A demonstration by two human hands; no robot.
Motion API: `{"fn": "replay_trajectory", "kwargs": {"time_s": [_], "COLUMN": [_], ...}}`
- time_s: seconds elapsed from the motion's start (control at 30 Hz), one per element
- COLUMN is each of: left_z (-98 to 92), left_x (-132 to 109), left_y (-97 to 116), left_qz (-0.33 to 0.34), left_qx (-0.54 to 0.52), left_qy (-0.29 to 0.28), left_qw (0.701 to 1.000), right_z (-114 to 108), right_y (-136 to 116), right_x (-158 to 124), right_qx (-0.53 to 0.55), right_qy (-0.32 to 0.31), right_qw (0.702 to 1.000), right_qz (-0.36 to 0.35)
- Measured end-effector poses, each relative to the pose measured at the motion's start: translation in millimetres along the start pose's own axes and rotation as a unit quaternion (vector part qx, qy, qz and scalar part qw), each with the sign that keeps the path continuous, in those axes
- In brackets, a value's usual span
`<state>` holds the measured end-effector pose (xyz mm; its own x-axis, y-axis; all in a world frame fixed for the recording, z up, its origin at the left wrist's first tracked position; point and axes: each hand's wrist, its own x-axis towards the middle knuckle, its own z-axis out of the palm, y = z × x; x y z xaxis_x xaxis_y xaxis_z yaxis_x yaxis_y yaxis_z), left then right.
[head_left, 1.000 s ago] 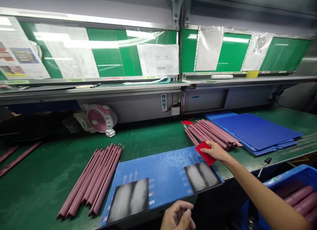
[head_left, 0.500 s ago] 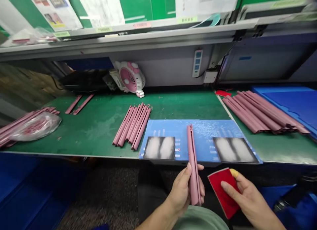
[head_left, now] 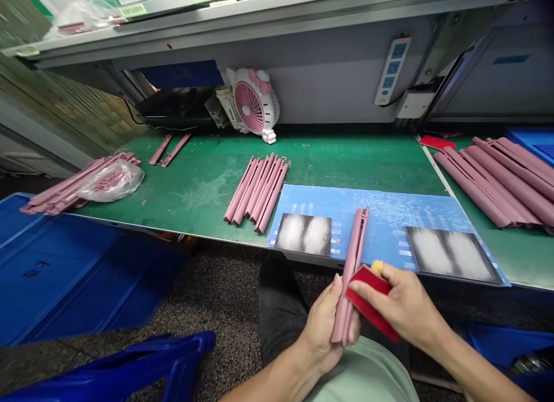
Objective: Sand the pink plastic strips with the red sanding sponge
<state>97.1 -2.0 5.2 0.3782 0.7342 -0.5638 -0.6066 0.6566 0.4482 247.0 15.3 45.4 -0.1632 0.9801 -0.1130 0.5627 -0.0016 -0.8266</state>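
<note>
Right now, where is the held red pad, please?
Head view, lower right: the red pad is in the right hand, beside the left hand's pink piece.

Pnk/wht fan (head_left: 250, 106) L of pwr strip (head_left: 393, 71)

From my left hand (head_left: 322, 333), past the pink piece (head_left: 352, 275) jutting ahead of its fingers (head_left: 330, 301), I could reach over the blue sheet (head_left: 389, 209) to open green bench (head_left: 346, 160), with pink strips (head_left: 259, 191) blocking ahead-left and my right hand (head_left: 407, 304) crowding close right.
</note>
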Motion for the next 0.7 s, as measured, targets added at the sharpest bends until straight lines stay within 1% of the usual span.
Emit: {"fn": "replay_trajectory", "kwargs": {"time_s": [0.03, 0.07, 0.13, 0.17, 0.2, 0.3, 0.33, 0.37, 0.43, 0.47, 0.5, 0.57, 0.6, 0.63, 0.7], "left_z": [-0.9, -1.5, -2.3, -2.9, -4.2, -13.0, -17.7, -22.9, -33.5, -38.2, -42.0, -46.4, -47.0, -46.7, -44.8], "left_x": [-1.3, -3.1, -7.8, -10.6, -13.2, -18.6, -19.3, -19.6, -20.0, -20.5, -21.6, -25.5, -28.2, -31.1, -36.9], "left_y": [0.7, 1.5, 2.9, 3.2, 3.0, -1.0, -3.2, -5.4, -8.8, -9.3, -8.8, -4.4, -0.9, 3.1, 10.9], "left_qz": [-0.001, 0.002, 0.007, 0.005, 0.0, -0.008, -0.008, -0.004, -0.002, 0.0, 0.003, 0.005, 0.0, -0.007, -0.023], "left_qx": [0.002, -0.001, -0.013, -0.017, -0.017, -0.001, 0.005, 0.011, 0.027, 0.036, 0.043, 0.053, 0.057, 0.062, 0.081], "left_qy": [0.001, 0.004, 0.014, 0.011, 0.0, -0.045, -0.06, -0.073, -0.106, -0.117, -0.121, -0.115, -0.11, -0.105, -0.099], "left_qw": [1.0, 1.0, 1.0, 1.0, 1.0, 0.999, 0.998, 0.997, 0.994, 0.992, 0.992, 0.992, 0.992, 0.993, 0.991], "right_z": [-0.5, -0.1, 1.8, 2.3, 1.9, -3.0, -5.1, -7.0, -11.0, -13.6, -16.6, -23.2, -26.2, -28.7, -32.1], "right_y": [-1.3, -3.4, -8.4, -10.3, -11.2, -9.6, -8.4, -7.3, -4.7, -2.9, -1.0, 2.7, 4.0, 4.7, 5.1], "right_x": [0.7, 0.6, 0.5, 1.7, 4.2, 16.2, 20.3, 24.1, 32.7, 38.3, 44.9, 59.1, 65.5, 70.8, 78.5], "right_qx": [-0.002, -0.006, -0.012, -0.016, -0.022, -0.051, -0.063, -0.075, -0.098, -0.109, -0.12, -0.137, -0.14, -0.143, -0.148], "right_qy": [0.004, -0.012, -0.078, -0.097, -0.09, 0.007, 0.017, 0.006, -0.037, -0.039, -0.025, 0.035, 0.05, 0.046, 0.006], "right_qw": [1.0, 1.0, 0.997, 0.995, 0.995, 0.999, 0.998, 0.997, 0.993, 0.992, 0.992, 0.99, 0.989, 0.989, 0.988], "right_qz": [0.001, -0.003, -0.023, -0.03, -0.032, -0.016, -0.017, -0.027, -0.046, -0.048, -0.041, -0.015, -0.01, -0.014, -0.031]}}
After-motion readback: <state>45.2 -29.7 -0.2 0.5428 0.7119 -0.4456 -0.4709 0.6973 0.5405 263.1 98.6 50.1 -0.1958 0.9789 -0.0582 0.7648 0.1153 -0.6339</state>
